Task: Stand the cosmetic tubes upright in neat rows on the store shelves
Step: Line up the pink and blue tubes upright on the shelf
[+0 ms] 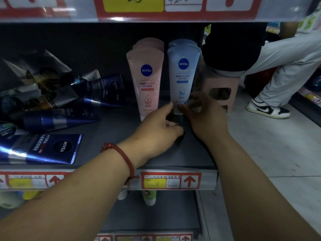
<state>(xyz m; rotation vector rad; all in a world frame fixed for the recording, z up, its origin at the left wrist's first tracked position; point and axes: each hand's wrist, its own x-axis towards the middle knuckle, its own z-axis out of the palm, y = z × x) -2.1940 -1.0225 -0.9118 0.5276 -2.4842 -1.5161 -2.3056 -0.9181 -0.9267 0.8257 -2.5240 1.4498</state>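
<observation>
A pale blue Nivea tube (183, 75) stands upright on its cap at the right end of the grey shelf (111, 153), with another blue tube behind it. My left hand (159, 129) and my right hand (203, 115) both pinch its lower end near the cap. Just left of it stands a pink Nivea tube (147, 80), with others in a row behind. Several dark blue tubes (57, 119) lie in a jumble on the left half of the shelf. One dark blue Hydra tube (43, 148) lies flat near the front edge.
The upper shelf's price rail (156, 9) hangs close overhead. A person in light trousers sits on a pink stool (220, 87) in the aisle to the right. Green-capped tubes (149, 197) stand on the shelf below. Bare shelf surface lies in front of the upright tubes.
</observation>
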